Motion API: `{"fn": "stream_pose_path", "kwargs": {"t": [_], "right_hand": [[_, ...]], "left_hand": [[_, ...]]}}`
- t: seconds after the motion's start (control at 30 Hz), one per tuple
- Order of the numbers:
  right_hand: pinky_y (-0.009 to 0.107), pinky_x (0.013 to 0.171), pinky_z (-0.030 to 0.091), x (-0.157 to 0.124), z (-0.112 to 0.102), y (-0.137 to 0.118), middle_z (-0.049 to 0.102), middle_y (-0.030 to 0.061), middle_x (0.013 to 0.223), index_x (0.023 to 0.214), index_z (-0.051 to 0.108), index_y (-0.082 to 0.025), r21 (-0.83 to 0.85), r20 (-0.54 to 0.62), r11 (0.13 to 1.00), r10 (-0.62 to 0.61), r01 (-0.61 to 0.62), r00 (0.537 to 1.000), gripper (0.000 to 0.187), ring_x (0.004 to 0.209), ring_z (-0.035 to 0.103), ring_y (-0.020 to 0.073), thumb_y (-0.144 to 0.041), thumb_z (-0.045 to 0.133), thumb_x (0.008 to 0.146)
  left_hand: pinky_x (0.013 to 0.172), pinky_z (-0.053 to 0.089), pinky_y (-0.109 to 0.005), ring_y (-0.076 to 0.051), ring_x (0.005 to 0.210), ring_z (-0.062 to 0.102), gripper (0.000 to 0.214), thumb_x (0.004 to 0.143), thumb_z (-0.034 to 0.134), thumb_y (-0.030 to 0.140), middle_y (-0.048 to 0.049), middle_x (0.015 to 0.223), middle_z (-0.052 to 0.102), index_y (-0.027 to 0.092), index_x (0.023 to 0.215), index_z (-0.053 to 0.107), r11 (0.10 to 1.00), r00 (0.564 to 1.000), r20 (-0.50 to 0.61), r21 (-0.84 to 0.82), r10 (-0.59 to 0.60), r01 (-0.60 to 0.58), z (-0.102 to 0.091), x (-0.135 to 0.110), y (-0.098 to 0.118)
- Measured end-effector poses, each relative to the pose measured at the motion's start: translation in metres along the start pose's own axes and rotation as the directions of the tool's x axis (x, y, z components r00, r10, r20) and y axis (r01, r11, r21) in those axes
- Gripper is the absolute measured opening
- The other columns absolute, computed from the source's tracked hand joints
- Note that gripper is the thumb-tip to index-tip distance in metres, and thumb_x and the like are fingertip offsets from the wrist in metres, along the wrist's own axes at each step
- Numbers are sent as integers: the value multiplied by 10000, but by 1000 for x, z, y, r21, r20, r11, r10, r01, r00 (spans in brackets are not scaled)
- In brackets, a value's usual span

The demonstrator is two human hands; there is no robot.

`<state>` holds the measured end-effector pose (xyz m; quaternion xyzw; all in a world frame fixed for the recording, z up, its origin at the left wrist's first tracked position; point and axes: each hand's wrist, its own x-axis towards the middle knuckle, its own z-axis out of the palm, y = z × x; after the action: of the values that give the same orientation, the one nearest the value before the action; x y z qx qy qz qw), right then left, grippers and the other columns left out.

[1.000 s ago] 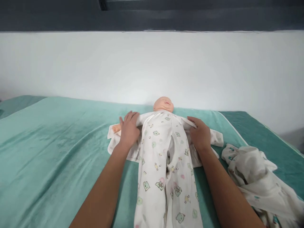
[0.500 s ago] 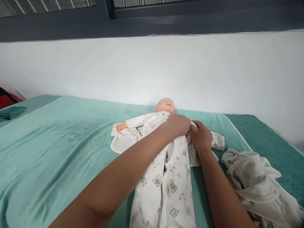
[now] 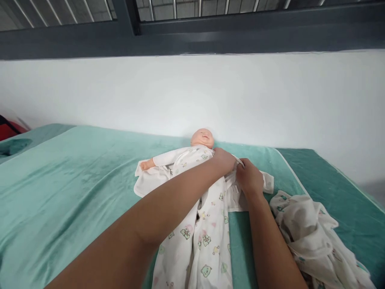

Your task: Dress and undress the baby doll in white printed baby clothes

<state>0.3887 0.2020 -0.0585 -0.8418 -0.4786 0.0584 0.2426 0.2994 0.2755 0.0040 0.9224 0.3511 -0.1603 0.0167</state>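
Observation:
A baby doll [image 3: 202,138] lies on its back on a teal sheet [image 3: 69,176], dressed in a white printed romper [image 3: 204,228]. Its arm on my left sticks out with a bare hand showing. My left hand [image 3: 224,159] reaches across the doll's chest to its far shoulder, fingers curled on the romper's cloth. My right hand [image 3: 249,178] rests right beside it, fingers closed on the same fold of white cloth near the sleeve.
A crumpled white printed garment [image 3: 306,228] lies on the sheet at the right. A white wall [image 3: 192,96] rises just behind the doll, with a dark window frame [image 3: 192,36] above. A red object [image 3: 7,126] shows at the far left edge.
My left hand left the doll's arm on my left and crossed over the chest to meet my right hand at the other shoulder. The view tilted up a little.

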Motion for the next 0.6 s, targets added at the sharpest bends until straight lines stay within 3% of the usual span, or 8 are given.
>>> {"fn": "stream_pose_path", "kwargs": {"t": [0.27,0.4,0.5,0.6], "right_hand": [[336,745,399,5,0,14,731,103,1082,1126,690,-228,298,-48,954,47,-30,998,374,968,628,271,-265,407,884],[343,782,446,13,7,21,741,83,999,982,705,-209,523,-100,852,32,25,994,293,928,632,248,-243,477,800],[326,732,476,18,12,25,741,47,885,888,706,-200,768,-54,640,82,-11,995,211,825,636,217,-242,591,717],[274,681,513,19,12,25,742,14,883,896,701,-196,963,76,243,163,-115,984,311,780,657,171,-129,688,592]], "left_hand": [[916,490,-442,-323,1150,650,424,813,605,74,-180,1242,691,174,1223,649,995,996,-82,79,-47,53,-25,-30,-32],[839,505,-403,-299,1068,667,425,828,576,89,-156,1186,700,175,1243,601,993,990,-127,97,-60,72,-32,-52,-52],[782,505,-372,-273,990,675,378,846,554,107,-134,1127,705,175,1217,581,992,987,-144,94,-70,84,-33,-64,-62],[770,504,-361,-272,1009,662,364,845,557,112,-132,1153,691,175,1203,567,993,988,-143,93,-64,78,-30,-66,-62]]}}
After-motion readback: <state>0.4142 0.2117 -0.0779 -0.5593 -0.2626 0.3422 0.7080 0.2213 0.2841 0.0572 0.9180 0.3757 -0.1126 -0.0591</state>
